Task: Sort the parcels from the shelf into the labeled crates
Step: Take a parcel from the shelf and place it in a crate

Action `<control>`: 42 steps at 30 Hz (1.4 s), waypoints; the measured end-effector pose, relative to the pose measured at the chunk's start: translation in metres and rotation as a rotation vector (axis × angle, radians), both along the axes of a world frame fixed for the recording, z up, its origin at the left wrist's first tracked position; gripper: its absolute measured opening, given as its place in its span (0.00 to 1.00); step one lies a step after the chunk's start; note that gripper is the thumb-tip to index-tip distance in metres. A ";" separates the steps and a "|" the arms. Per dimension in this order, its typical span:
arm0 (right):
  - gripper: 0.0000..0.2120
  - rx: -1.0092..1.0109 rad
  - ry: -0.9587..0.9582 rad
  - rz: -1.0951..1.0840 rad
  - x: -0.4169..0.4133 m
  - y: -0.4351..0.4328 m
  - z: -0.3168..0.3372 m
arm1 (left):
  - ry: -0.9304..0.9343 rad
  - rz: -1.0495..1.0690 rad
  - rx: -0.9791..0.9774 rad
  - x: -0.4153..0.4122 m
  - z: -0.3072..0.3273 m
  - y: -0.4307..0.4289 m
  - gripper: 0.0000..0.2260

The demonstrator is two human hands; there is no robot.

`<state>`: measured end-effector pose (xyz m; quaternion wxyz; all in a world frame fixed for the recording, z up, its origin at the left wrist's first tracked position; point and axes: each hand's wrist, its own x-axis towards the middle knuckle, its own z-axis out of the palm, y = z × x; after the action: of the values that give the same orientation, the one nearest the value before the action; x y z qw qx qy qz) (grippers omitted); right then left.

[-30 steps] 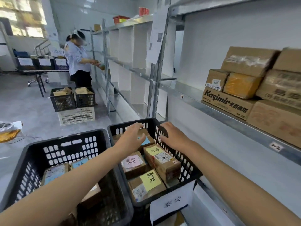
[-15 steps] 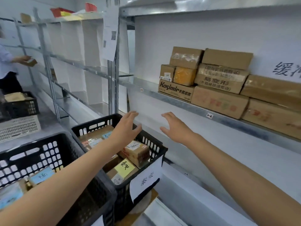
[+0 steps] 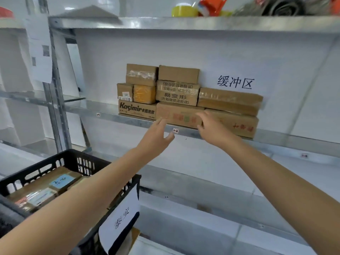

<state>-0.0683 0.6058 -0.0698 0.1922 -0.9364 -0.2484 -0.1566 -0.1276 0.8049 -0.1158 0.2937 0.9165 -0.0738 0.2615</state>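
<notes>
Shelving [image 3: 110,115] is filling most of the frame. Parcels [image 3: 176,92] are sitting stacked on its middle ledge at centre frame, beside a handwritten wall sign [image 3: 235,82]. Black crate [image 3: 55,161] at lower left is holding boxes and carrying a white paper label [image 3: 119,218].

Step in hand, by my reading: fetching the next parcel.

Both hands are empty, fingers spread wide. Left hand [image 3: 156,137] is hovering at the ledge edge. Right hand [image 3: 211,129] is overlapping the front of the bottom-row parcel [image 3: 180,115]; contact cannot be told.

Next move is calling for a two-sided grip and a level pull, since another box is resting on top.
</notes>
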 end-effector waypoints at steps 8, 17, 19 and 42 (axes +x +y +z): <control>0.25 0.060 -0.080 -0.169 0.019 -0.085 0.022 | -0.010 -0.090 0.064 0.053 0.050 -0.061 0.22; 0.25 0.063 -0.040 -0.289 0.071 -0.139 0.036 | 0.054 -0.091 -0.040 0.116 0.075 -0.097 0.24; 0.26 0.072 -0.026 -0.311 0.084 -0.149 0.040 | 0.063 -0.083 -0.058 0.131 0.079 -0.098 0.24; 0.35 0.619 0.126 -0.406 0.180 -0.163 0.038 | 0.071 0.014 -0.221 0.211 0.065 -0.106 0.25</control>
<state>0.1113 0.4426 -0.0315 0.4458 -0.8721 0.0138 -0.2014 0.0837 0.6988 -0.0508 0.3934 0.8877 -0.0279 0.2374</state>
